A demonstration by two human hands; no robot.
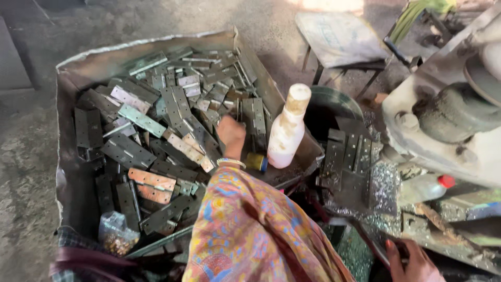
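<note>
Left hand (230, 130) among hinges (156, 136) in tray (73, 73), white bottle (287, 130)

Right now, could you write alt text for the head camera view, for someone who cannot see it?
A person's left hand reaches into a large metal tray heaped with flat metal hinges, the arm in a colourful patterned sleeve. A dirty white plastic bottle stands at the tray's edge. The right hand rests low by a grimy machine.

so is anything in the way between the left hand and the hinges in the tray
Nothing visible is. The left hand is already down on the pile of metal hinges in the tray. The white bottle stands just beside the hand, not in front of it.
</note>
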